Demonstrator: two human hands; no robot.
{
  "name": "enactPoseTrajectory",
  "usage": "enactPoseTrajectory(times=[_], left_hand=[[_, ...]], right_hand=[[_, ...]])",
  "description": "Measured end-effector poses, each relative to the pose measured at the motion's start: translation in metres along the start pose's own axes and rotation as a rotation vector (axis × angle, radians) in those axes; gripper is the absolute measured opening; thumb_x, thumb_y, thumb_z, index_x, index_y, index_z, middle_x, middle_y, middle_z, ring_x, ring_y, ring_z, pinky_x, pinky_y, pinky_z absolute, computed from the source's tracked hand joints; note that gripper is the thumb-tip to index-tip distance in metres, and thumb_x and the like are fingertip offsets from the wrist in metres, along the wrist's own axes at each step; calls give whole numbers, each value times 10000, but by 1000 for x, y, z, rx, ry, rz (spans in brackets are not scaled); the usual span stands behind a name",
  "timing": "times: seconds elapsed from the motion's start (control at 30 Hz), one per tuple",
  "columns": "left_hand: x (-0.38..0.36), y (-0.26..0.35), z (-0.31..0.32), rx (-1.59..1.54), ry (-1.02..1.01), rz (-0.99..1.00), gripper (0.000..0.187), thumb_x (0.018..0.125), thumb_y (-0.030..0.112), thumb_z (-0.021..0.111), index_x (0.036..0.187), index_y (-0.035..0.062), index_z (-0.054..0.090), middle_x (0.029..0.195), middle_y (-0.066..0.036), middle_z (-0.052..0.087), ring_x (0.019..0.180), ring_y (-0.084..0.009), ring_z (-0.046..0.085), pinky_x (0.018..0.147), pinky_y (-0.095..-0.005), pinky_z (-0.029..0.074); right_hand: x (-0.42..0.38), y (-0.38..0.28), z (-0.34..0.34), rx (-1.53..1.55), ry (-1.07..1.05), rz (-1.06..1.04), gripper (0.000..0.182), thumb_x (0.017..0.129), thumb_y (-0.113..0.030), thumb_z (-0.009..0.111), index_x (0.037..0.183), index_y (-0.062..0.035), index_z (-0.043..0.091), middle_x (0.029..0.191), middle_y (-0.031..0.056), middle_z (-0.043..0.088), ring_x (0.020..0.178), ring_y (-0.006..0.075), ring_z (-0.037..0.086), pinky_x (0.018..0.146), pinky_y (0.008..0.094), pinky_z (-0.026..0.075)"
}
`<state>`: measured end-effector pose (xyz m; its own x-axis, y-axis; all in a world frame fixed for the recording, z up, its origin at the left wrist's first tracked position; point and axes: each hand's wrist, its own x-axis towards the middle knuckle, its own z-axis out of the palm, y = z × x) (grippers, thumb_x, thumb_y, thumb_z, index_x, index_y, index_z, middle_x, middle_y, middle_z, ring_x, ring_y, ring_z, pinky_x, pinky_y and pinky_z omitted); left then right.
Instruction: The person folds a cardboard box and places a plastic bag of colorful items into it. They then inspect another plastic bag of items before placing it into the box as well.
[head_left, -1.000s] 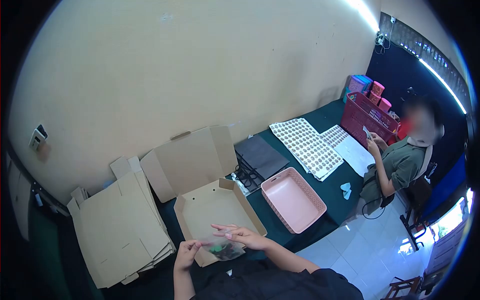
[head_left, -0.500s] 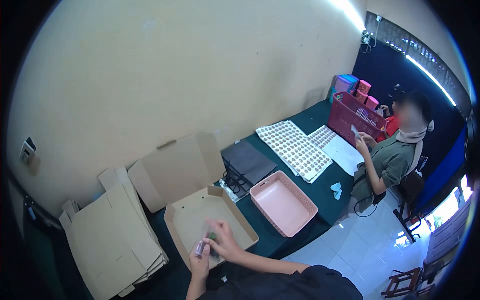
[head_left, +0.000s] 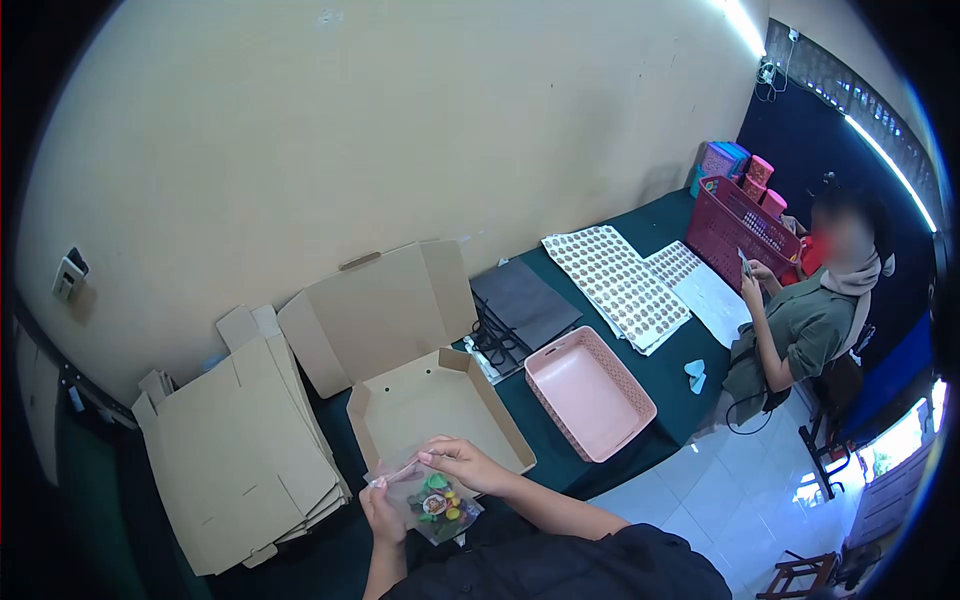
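My left hand (head_left: 384, 515) is closed on the left edge of a clear plastic bag (head_left: 428, 498). Through the film show small colourful pieces, green, yellow and red, and a round sticker with a picture. My right hand (head_left: 460, 465) pinches the bag's upper edge. The bag hangs in front of an open cardboard box (head_left: 430, 395), overlapping its near side. That box has its lid raised against the wall, and no contents show in the visible part of its base.
Flattened cardboard boxes (head_left: 240, 455) are stacked at left. To the right are a pink basket (head_left: 590, 395), black bags (head_left: 525, 305), sticker sheets (head_left: 620, 285) and a maroon crate (head_left: 740, 225). A co-worker (head_left: 800, 320) in green stands at the table's right side, holding a small item.
The bag has turned and spread flat, so its colourful contents and sticker now show. My right hand has moved to its top edge. The camera view has shifted slightly.
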<state>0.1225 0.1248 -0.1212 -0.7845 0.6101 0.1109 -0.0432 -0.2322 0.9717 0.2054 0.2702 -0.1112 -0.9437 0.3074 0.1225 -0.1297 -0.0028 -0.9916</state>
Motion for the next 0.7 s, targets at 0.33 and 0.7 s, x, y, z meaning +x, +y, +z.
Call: enactPoseTrajectory(times=[0.33,0.7], left_hand=[[1,3,-7,65,28,1,291,891,188,441,883,-57,598,840,-89,619,742,-130,567,701,-240,427],[0,9,9,175,39,56,158,781,129,656,709,24,563,694,-21,569,675,-84,528,708,-243,419]], right_hand=[[-3,-1,-4,244,29,87,351,935,-266,399,1067,7,576,947,38,606,918,94,523,839,257,397],[-10,-3,8,60,137,-105,142,836,-141,586,883,-8,601,872,24,598,789,71,524,716,232,419]])
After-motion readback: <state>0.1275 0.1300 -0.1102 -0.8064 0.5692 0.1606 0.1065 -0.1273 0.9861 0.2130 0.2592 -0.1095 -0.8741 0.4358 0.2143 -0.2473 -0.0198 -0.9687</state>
